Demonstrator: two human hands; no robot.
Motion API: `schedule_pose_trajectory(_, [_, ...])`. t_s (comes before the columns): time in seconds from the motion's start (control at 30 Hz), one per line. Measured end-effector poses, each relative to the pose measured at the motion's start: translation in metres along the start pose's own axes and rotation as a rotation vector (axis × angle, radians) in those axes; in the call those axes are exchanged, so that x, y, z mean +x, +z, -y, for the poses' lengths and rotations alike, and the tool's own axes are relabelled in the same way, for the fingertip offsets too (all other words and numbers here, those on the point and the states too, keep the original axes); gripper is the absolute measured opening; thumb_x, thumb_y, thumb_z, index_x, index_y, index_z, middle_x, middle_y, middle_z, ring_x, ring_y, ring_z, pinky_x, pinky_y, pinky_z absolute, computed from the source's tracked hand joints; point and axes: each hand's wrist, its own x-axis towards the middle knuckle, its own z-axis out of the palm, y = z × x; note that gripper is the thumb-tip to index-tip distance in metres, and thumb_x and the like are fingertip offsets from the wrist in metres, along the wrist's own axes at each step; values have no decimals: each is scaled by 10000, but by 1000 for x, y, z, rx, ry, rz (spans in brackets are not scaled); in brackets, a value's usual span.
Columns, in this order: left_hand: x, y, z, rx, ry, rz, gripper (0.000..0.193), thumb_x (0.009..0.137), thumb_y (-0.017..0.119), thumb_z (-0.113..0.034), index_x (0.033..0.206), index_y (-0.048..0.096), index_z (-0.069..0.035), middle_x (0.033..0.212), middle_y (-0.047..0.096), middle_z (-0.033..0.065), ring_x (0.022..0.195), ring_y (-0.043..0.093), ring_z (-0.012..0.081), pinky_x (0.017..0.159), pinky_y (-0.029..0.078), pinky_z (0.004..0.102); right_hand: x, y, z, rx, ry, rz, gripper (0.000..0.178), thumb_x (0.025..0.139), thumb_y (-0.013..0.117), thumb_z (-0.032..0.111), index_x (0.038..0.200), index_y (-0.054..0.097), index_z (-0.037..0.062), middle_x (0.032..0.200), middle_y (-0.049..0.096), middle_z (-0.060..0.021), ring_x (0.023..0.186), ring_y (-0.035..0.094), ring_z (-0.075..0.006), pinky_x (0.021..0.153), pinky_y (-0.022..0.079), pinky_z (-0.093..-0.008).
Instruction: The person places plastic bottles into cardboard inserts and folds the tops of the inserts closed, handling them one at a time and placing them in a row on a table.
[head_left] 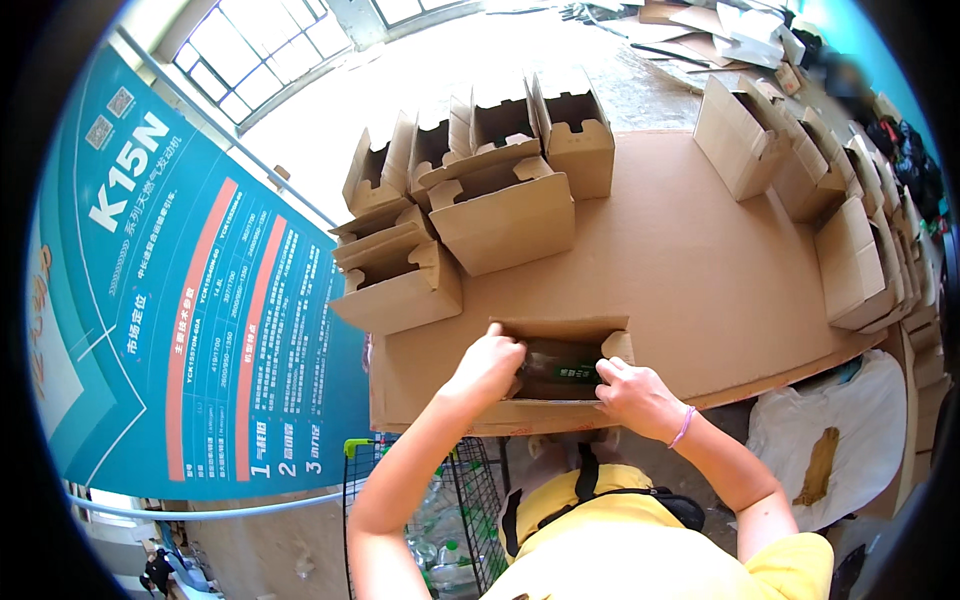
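An open cardboard box (566, 327) sits at the table's near edge, between my two hands. Inside it lies a clear, bottle-like thing with a green label (575, 372); its ends are partly hidden by my hands and the box walls. My left hand (488, 364) is closed at the box's left end, fingers curled over the edge. At the right end, my right hand (640, 398) has its fingers pinched on the box near an upright flap (620, 346).
The table is topped with brown cardboard (690, 290). Several open boxes (505, 220) stand at the far left, and more (855, 260) line the right side. A black wire basket (470, 500) of clear bottles stands below the near edge, beside a white sack (850, 430).
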Motion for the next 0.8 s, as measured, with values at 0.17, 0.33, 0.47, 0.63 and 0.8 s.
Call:
schedule_pose_trajectory(0.17, [31,39,3,368,164,3,226,691,754,-152,817,666,13,826,697,169,897,647,329,789,522,389,4,-8,4,46,25,-4,117,751,691,158,715,648,55,933,538,-96,931,580,-213,669,552,-303])
schedule_pose_trajectory(0.33, [24,1,10,-19,207,264,510,749,781,-426,836,641,56,834,668,236,858,655,409,731,534,443,-3,-1,3,82,65,-10,169,775,707,211,721,651,61,908,538,-89,923,583,-214,677,549,-312])
schedule_pose_trajectory(0.47, [10,20,22,-182,196,200,589,761,775,-468,985,630,57,882,657,266,913,642,425,769,528,441,-4,4,3,54,61,18,162,772,709,209,726,654,64,905,538,-88,923,583,-212,681,549,-309])
schedule_pose_trajectory(0.63, [8,30,27,-336,226,-33,721,758,773,-466,1218,557,45,905,664,251,916,643,412,774,523,442,-1,-5,-1,89,61,8,167,776,712,216,732,656,65,908,536,-83,936,577,-208,688,548,-303])
schedule_pose_trajectory(0.8, [22,21,23,41,150,317,727,778,765,-374,1322,492,25,936,667,235,931,645,405,793,530,439,4,-2,-1,41,38,28,180,777,717,235,736,656,70,906,534,-76,942,573,-202,686,547,-300])
